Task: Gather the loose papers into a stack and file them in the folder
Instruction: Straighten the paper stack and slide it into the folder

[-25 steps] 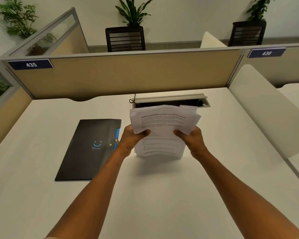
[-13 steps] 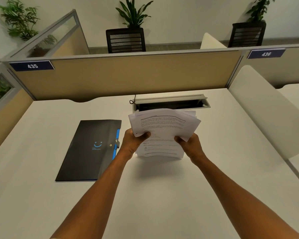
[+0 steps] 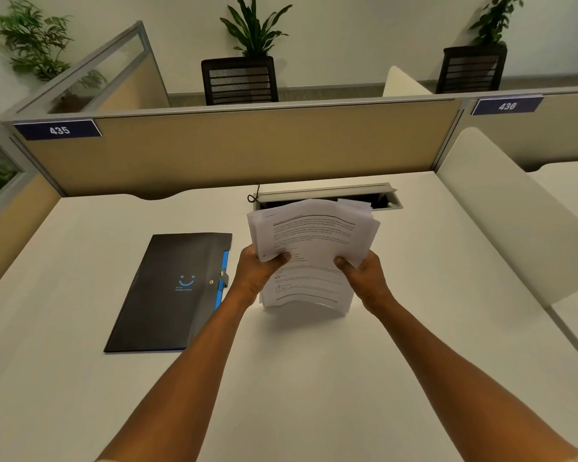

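A stack of printed white papers [image 3: 311, 241] stands upright on its bottom edge on the white desk [image 3: 314, 378], its top sheets fanned unevenly. My left hand [image 3: 257, 275] grips the stack's left side and my right hand [image 3: 364, 278] grips its right side, thumbs on the front sheet. A black folder [image 3: 167, 295] with a blue smile logo and a blue edge lies flat and shut on the desk, just left of my left hand.
An open cable tray [image 3: 327, 195] with a raised lid sits in the desk right behind the papers. A tan partition [image 3: 234, 148] closes the far side, a white divider [image 3: 514, 225] the right side, and another partition the left.
Both hands lowered the stack a little toward the desk and then held it there. The folder has not moved.
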### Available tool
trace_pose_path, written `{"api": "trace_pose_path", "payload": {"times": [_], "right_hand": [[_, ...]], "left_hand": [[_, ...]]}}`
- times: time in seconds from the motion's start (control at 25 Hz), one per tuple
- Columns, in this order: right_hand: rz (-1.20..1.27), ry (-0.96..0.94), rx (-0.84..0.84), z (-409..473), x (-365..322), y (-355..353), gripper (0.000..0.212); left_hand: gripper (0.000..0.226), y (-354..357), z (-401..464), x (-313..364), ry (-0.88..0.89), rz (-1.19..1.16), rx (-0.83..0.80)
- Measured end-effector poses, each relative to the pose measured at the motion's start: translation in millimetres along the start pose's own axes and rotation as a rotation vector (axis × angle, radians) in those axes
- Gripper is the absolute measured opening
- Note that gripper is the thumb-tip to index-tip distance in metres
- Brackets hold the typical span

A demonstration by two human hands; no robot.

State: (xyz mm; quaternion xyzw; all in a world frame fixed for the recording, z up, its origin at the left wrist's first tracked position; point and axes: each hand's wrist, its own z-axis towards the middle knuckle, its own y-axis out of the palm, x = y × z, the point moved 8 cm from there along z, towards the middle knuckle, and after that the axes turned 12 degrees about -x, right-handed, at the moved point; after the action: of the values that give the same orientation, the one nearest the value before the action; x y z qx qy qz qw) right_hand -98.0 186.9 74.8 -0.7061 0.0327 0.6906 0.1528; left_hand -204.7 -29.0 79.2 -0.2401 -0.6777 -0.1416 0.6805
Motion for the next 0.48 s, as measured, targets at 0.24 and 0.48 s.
{"api": "trace_pose_path", "payload": {"times": [0.24,0.48], "right_hand": [[-0.024,0.029,-0.022,-5.0,11.3,-1.3,0.039],[-0.325,-0.246,0.362,-11.4,-59.8,-33.5,0.050]], "left_hand": [[0.026,0.3,-0.9,-14.7,-0.051,0.025,-0.013],[0.021,-2.6,2.8,-15.7,-0.041,0.055,0.002]]}}
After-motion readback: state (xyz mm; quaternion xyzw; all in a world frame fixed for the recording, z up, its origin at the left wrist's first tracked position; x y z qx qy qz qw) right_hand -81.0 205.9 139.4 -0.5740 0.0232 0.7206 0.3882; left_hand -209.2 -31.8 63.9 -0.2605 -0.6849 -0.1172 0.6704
